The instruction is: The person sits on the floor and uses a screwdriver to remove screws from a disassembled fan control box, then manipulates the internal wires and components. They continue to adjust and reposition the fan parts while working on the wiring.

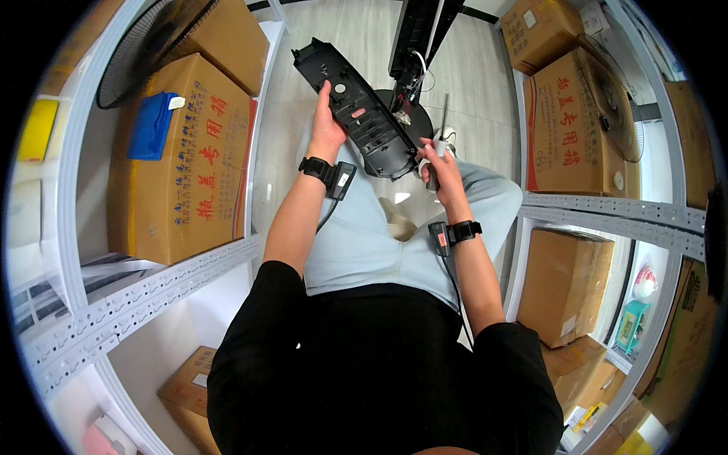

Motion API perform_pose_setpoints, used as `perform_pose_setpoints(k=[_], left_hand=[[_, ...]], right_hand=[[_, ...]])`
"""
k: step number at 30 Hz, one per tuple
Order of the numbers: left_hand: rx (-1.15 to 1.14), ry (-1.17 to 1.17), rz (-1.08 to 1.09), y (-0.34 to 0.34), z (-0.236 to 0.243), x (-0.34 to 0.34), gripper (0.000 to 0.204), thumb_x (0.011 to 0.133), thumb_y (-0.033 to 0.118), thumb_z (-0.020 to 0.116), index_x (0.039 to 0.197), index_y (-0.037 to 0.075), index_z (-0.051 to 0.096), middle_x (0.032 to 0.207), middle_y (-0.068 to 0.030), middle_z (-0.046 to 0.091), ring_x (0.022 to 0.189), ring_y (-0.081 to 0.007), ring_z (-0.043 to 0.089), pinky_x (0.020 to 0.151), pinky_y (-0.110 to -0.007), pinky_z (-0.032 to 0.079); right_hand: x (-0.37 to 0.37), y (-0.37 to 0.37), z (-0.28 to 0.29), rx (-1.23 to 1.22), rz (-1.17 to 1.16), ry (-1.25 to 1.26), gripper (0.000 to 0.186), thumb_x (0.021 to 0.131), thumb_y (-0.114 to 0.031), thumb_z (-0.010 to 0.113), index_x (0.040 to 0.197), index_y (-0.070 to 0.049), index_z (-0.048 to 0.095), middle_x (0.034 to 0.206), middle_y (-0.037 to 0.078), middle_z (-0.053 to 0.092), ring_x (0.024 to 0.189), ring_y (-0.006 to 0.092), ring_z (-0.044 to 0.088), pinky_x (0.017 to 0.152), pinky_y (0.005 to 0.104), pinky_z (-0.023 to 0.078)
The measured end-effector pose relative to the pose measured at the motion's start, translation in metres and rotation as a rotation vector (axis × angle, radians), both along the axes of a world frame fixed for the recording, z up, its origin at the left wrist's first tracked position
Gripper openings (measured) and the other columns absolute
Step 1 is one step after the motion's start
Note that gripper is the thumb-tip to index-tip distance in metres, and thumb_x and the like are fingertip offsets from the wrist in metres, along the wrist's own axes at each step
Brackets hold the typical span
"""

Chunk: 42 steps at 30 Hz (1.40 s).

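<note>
Gripped along its left edge by my left hand (327,127) is a long black plastic housing panel (375,136). Its ribbed inner side faces up, and it slants from upper left to lower right over my lap. My right hand (444,171) is closed round the grey handle of a screwdriver (440,148), whose thin shaft points away from me. The fingers of that hand are close to the panel's lower right end; whether they touch it I cannot tell. Beyond the panel stands a black upright column (409,53) with loose wires (418,76) near its round black base (428,114).
Metal shelves (174,280) flank me on both sides, loaded with cardboard boxes (189,167). Round black fan grilles (607,98) lean against boxes on either side. A blue pouch (153,125) hangs at the left box. Pale floor (349,26) shows ahead.
</note>
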<state>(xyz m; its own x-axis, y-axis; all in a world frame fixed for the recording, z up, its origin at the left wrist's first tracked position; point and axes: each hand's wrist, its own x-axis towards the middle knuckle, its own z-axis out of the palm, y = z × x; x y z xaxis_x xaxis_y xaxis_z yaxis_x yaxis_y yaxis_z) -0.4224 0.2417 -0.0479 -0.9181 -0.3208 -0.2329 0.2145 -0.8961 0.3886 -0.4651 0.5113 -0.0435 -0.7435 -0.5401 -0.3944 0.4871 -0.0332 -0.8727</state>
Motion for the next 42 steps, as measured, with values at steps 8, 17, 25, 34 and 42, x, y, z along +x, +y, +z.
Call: perform_pose_setpoints(k=[8, 17, 25, 34, 42], left_hand=[[0.043, -0.065, 0.114, -0.026, -0.013, 0.007, 0.047, 0.091, 0.043, 0.061, 0.119, 0.006, 0.057, 0.112, -0.0121, 0.066, 0.101, -0.0287, 0.064, 0.082, -0.042, 0.055], [0.041, -0.141, 0.163, -0.032, -0.012, 0.014, 0.052, 0.093, 0.043, 0.055, 0.124, 0.002, 0.053, 0.117, -0.0194, 0.061, 0.106, -0.0312, 0.062, 0.079, -0.037, 0.056], [0.135, -0.079, 0.14, -0.033, -0.018, 0.015, 0.044, 0.092, 0.04, 0.058, 0.118, 0.004, 0.056, 0.11, -0.0151, 0.064, 0.096, -0.0271, 0.064, 0.074, -0.036, 0.056], [0.191, -0.085, 0.149, -0.026, -0.003, 0.012, 0.033, 0.091, 0.036, 0.063, 0.108, 0.008, 0.06, 0.099, -0.0073, 0.066, 0.085, -0.02, 0.064, 0.062, -0.031, 0.051], [0.189, -0.049, 0.125, -0.028, -0.015, 0.013, 0.037, 0.09, 0.034, 0.063, 0.11, 0.004, 0.059, 0.101, -0.0117, 0.067, 0.086, -0.0247, 0.066, 0.066, -0.034, 0.055]], right_hand=[[-0.066, -0.017, -0.098, 0.226, -0.174, -0.03, 0.042, 0.081, -0.009, 0.072, 0.117, -0.004, 0.052, 0.089, 0.006, 0.062, 0.056, 0.0117, 0.056, 0.047, 0.0252, 0.043], [-0.114, -0.058, -0.16, 0.353, 0.005, -0.175, 0.039, 0.079, -0.013, 0.077, 0.111, -0.012, 0.054, 0.086, 0.002, 0.062, 0.06, 0.0134, 0.059, 0.047, 0.0245, 0.041], [-0.139, -0.074, -0.195, 0.234, 0.027, -0.255, 0.025, 0.077, -0.012, 0.078, 0.091, -0.004, 0.059, 0.073, 0.006, 0.061, 0.057, 0.0162, 0.057, 0.046, 0.0268, 0.041], [-0.141, -0.087, -0.204, 0.389, 0.051, -0.084, 0.021, 0.079, -0.01, 0.075, 0.086, -0.009, 0.055, 0.064, 0.002, 0.056, 0.049, 0.0143, 0.052, 0.043, 0.0285, 0.037], [-0.113, -0.075, -0.17, 0.374, 0.051, -0.046, 0.02, 0.081, -0.014, 0.073, 0.093, -0.007, 0.059, 0.067, -0.001, 0.057, 0.053, 0.009, 0.052, 0.045, 0.0248, 0.04]])
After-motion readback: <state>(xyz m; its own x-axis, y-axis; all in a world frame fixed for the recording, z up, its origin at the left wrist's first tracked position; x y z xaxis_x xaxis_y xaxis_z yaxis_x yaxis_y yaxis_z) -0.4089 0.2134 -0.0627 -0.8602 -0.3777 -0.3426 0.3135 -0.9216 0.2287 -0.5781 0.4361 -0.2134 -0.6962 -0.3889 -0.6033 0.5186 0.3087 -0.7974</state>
